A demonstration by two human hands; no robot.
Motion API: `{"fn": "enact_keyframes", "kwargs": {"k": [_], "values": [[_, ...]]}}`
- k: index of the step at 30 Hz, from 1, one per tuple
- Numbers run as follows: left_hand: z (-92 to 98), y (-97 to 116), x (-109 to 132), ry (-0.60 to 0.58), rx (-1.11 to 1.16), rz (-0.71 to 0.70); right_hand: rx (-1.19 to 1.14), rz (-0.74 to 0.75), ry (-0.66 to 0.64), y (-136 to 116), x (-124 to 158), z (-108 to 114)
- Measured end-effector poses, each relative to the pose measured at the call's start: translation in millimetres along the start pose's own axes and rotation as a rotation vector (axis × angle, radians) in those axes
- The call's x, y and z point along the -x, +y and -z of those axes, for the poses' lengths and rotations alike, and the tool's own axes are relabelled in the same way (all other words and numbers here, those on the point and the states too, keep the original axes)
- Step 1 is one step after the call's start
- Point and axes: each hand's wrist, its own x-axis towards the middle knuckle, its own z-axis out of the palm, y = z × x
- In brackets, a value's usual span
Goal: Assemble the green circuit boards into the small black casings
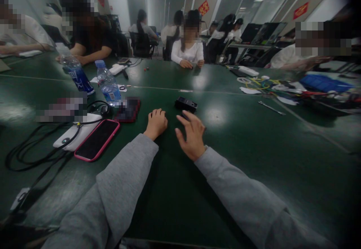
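Note:
My left hand [157, 124] rests on the green tabletop, palm down and fingers curled under; I see nothing in it, though its palm is hidden. To its right, my right hand [192, 134] hovers over or lightly touches the table, which I cannot tell. Its thumb and fingers are apart and hold nothing. Just beyond its fingertips lies a small black box-shaped device [186, 104] with a dark panel on top. Left of my left hand are a dark phone with a red edge [128, 110] and a phone in a pink case [97, 140].
A white pouch-like object [76, 132] with black cables lies at the left. Two plastic bottles, one clear [109, 85] and one blue-labelled [77, 74], stand behind it. A wrench [271, 108] and tangled cables [261, 83] are at the right. Several people sit around the table [254, 147].

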Motion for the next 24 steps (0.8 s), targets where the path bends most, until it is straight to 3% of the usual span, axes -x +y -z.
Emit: {"fn": "enact_keyframes", "kwargs": {"k": [4,6,8,11,17,24], "values": [[1.9,2.5,0.0,-0.004,-0.015,0.055,-0.27,0.489,-0.397,-100.4,-39.7,-36.8],[3.5,1.9,1.3,0.011,-0.013,0.012,-0.361,0.551,-0.487,-141.8,-57.2,-64.9],[4.4,0.8,2.6,0.014,-0.01,-0.008,-0.363,0.53,-0.616,-165.3,-66.3,-87.2],[4.3,0.6,3.8,0.016,-0.01,-0.01,-0.366,0.489,-0.655,-168.3,-62.9,-97.3],[5.3,4.7,5.5,0.037,-0.028,-0.013,-0.425,0.455,-0.614,-150.0,-45.2,-80.1],[5.1,2.9,4.1,0.026,-0.035,-0.014,-0.41,0.467,-0.598,-154.4,-48.0,-85.1]]}}
